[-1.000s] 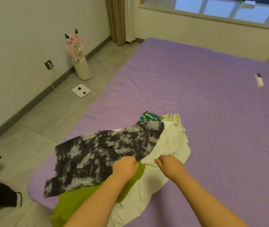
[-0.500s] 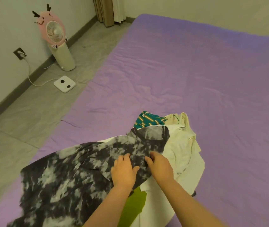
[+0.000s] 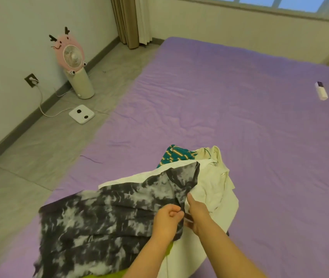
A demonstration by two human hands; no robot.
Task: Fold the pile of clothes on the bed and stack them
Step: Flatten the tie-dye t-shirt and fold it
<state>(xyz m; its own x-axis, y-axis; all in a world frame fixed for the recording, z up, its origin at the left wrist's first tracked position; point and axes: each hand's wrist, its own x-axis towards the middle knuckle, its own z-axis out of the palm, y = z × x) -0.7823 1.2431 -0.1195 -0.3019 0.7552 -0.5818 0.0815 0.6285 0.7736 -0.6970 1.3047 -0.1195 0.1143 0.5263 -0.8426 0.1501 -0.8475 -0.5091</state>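
Head view: the left hand [image 3: 167, 217] and right hand [image 3: 196, 214] are both pinching the black-and-white tie-dye cotton shirt [image 3: 103, 221], which is trailing leftward over the cream garment [image 3: 215, 189]. Apparently separating it first; next, spreading it flat on the purple bedsheet [image 3: 239, 117].

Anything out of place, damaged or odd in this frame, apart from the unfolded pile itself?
Nothing looks damaged or spilled. Two small oddities: a white remote-like object lies alone on the purple bed, far from the clothes, and a loose dark thread lies at the bed's left edge. Both hands grip the tie-dye shirt.
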